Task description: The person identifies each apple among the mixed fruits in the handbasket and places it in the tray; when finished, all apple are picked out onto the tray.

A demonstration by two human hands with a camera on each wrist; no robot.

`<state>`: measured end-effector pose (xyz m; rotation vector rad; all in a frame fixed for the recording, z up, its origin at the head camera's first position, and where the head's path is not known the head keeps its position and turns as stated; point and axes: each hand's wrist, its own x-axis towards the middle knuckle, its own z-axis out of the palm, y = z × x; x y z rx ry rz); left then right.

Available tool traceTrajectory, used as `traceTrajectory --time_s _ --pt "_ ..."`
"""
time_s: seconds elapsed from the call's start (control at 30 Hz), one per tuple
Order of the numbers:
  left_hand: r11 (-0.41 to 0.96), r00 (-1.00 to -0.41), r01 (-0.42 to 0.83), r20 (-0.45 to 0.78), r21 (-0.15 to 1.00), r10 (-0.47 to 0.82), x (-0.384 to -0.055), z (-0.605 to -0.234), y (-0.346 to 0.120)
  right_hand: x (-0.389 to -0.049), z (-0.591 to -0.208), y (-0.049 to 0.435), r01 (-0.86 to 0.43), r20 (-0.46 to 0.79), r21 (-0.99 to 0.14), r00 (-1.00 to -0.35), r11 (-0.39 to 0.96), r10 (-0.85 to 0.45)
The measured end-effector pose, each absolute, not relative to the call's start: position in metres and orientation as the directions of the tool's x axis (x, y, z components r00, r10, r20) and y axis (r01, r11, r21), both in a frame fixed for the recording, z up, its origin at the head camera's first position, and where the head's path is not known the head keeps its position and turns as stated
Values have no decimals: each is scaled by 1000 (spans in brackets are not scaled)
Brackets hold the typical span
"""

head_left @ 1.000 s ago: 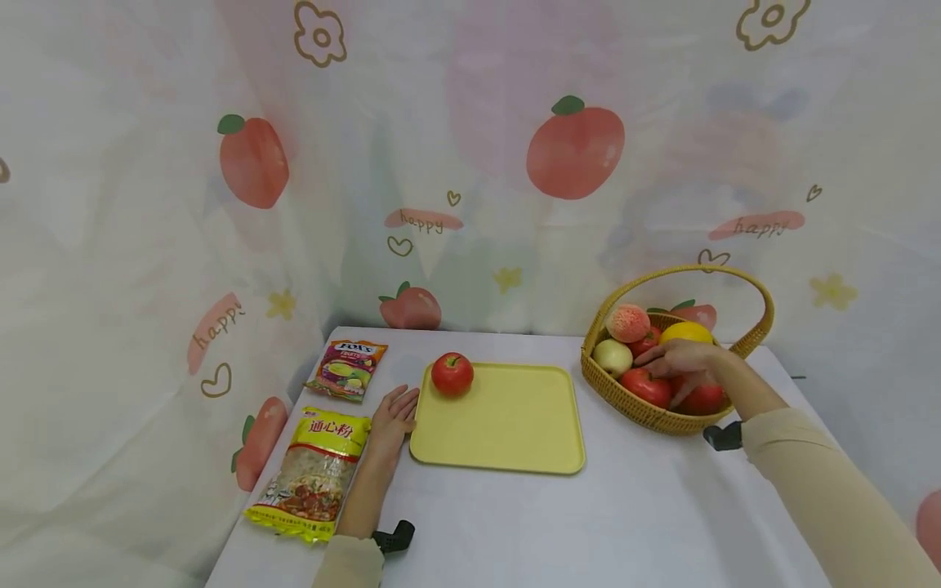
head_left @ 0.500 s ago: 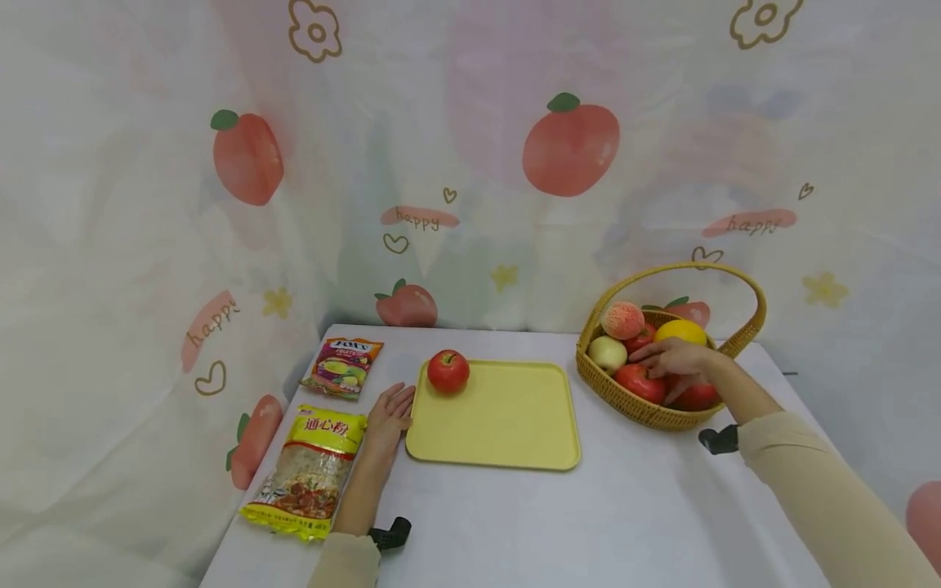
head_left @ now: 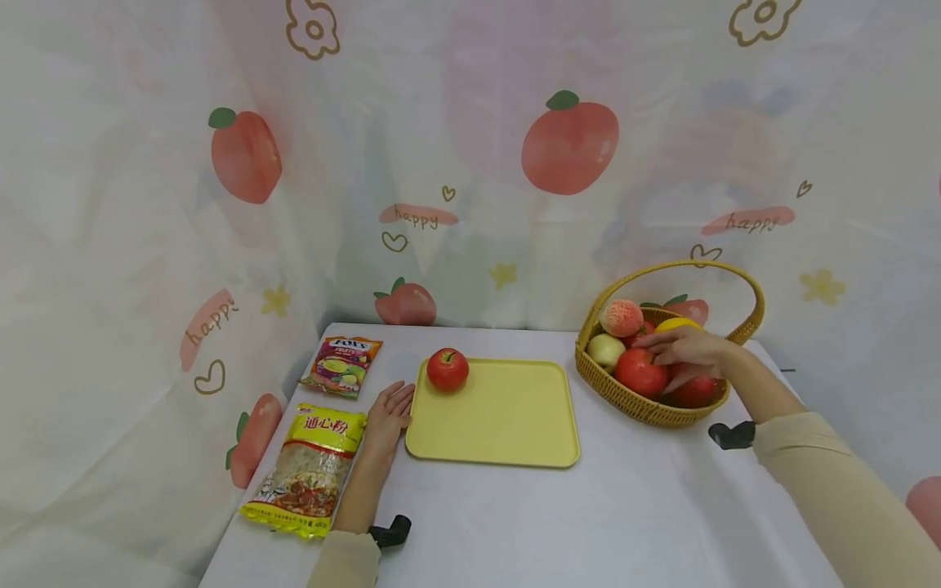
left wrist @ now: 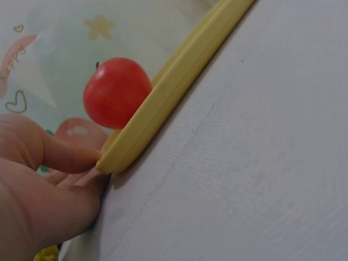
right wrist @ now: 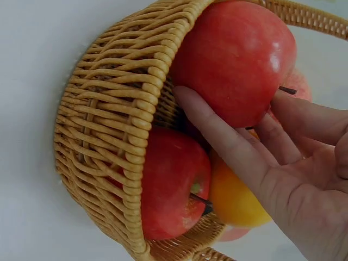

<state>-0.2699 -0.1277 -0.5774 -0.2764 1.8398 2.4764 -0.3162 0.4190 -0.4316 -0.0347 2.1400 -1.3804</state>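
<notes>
The right hand [head_left: 694, 351] is pinching a red apple [head_left: 638, 373] at the mouth of the wicker basket [head_left: 617, 394] — seemingly the picking-out step — while the left hand [head_left: 387, 415], loosely extended, is touching the yellow tray [head_left: 500, 420], the next move likely calling for a clean lift.

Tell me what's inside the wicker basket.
Red apples, one in the right grip, plus a pinkish fruit, a pale one and a yellow one. Whatever lies beneath is covered.
</notes>
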Motion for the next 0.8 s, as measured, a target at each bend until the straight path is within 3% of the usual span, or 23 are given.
traceTrajectory --time_s 0.8 --pt "-288 -982 -149 -176 946 -67 -270 -579 -129 -296 -395 408 244 -346 -904 -900 352 -265"
